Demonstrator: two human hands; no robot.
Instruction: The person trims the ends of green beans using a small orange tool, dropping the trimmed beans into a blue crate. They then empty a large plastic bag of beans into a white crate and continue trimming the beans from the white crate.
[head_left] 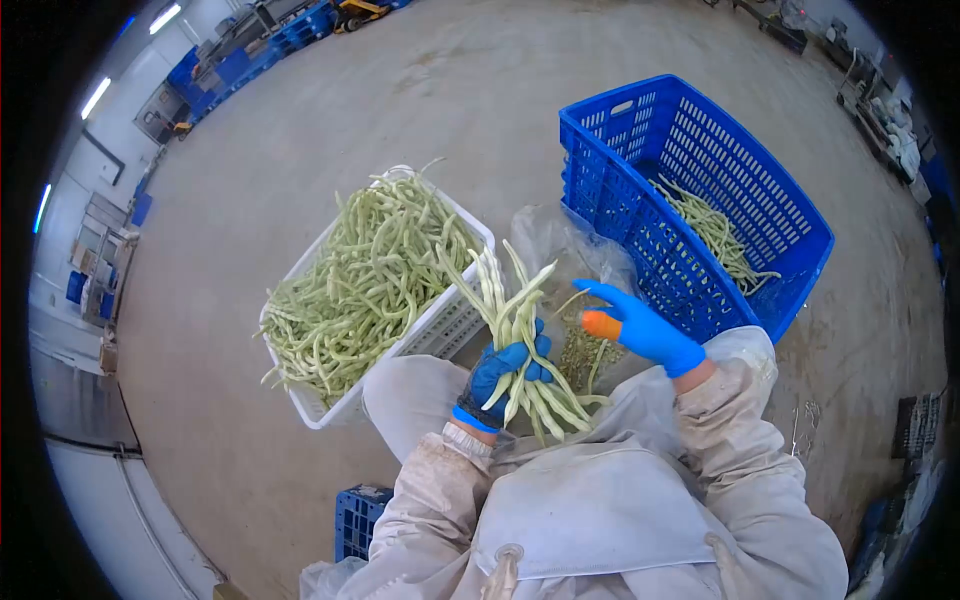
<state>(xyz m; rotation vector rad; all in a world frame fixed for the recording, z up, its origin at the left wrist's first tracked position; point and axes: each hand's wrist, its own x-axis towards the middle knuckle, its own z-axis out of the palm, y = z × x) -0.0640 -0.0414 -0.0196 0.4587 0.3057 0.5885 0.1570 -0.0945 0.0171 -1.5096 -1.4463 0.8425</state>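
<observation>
The left hand (pixel 505 378), in a blue rubber glove, is clamped round a bunch of long pale green beans (pixel 520 330) just right of the white slatted plastic crate (pixel 440 330) heaped with more; a firm grip low on the bunch should keep the smooth, limp pods level. The right hand (pixel 640 325), fingers apart and empty, wears an orange thumb cap, possibly a cutter, between that crate and the blue perforated plastic crate (pixel 620 200).

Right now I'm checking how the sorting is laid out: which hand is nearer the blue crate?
The right. The right hand hangs open beside the blue crate, just short of its near wall. The left hand grips a bunch of beans farther away, next to the white basket.
</observation>
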